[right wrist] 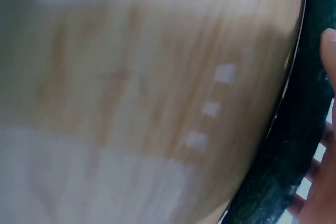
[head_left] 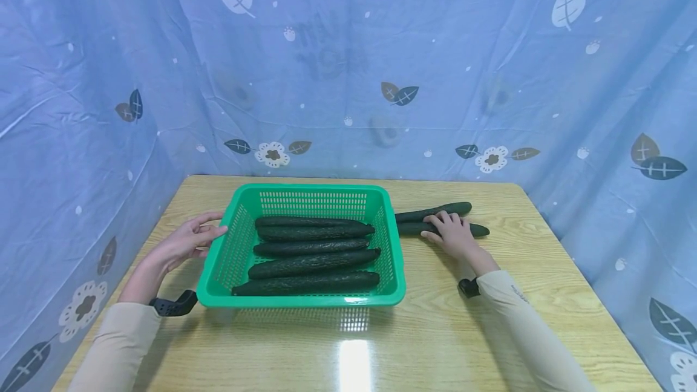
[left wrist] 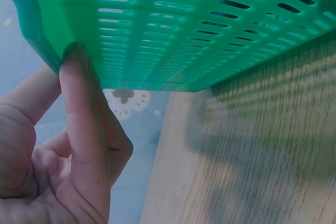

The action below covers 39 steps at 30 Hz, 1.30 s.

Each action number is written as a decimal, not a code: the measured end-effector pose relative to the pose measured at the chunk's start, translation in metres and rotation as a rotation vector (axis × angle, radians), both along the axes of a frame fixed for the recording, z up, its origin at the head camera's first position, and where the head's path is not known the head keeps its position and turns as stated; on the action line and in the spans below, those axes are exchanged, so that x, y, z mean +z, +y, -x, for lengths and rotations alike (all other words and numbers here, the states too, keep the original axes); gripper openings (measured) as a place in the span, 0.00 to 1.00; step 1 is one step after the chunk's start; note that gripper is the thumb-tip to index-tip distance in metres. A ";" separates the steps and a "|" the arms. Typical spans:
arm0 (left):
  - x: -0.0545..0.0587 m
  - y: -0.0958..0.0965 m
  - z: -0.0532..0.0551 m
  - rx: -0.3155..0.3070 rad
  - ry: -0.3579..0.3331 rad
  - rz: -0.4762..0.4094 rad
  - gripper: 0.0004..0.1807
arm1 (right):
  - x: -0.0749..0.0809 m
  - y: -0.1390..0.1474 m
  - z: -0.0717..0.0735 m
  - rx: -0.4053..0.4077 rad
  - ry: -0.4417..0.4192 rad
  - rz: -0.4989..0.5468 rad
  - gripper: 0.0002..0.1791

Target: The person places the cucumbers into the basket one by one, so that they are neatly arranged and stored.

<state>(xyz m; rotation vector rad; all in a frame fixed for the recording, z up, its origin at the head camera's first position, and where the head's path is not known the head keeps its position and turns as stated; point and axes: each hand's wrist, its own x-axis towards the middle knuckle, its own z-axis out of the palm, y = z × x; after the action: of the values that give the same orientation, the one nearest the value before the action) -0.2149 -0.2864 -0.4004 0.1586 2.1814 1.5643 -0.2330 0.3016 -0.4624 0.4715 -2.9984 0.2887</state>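
Note:
A green plastic basket (head_left: 302,302) stands on the table, with several dark green cucumbers (head_left: 313,264) lying crosswise inside it. My left hand (head_left: 187,239) holds the basket's left rim. In the left wrist view its fingers (left wrist: 79,108) bear on the outside of the slotted wall just below the lip. Right of the basket lie two more cucumbers, a rear one (head_left: 459,207) and a front one (head_left: 479,230). My right hand (head_left: 451,235) grips the front one from above. The right wrist view shows this cucumber (right wrist: 286,124) along the thumb, with fingertips on its far side.
The wooden table (head_left: 435,337) has its back edge against a blue patterned curtain (head_left: 348,77), which also hangs at both sides. The basket's right end hides the left ends of the two outside cucumbers. Each wrist carries a black strapped device (head_left: 174,304).

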 end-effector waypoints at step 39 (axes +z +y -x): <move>-0.001 -0.001 -0.001 -0.010 0.013 0.003 0.37 | 0.085 -0.005 -0.007 -0.076 -0.036 0.038 0.27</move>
<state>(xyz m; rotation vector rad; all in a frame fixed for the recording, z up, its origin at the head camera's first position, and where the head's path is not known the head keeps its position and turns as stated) -0.2138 -0.2872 -0.4012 0.1789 2.1894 1.5581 -0.2262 0.2967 -0.3776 0.3521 -3.0308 0.3510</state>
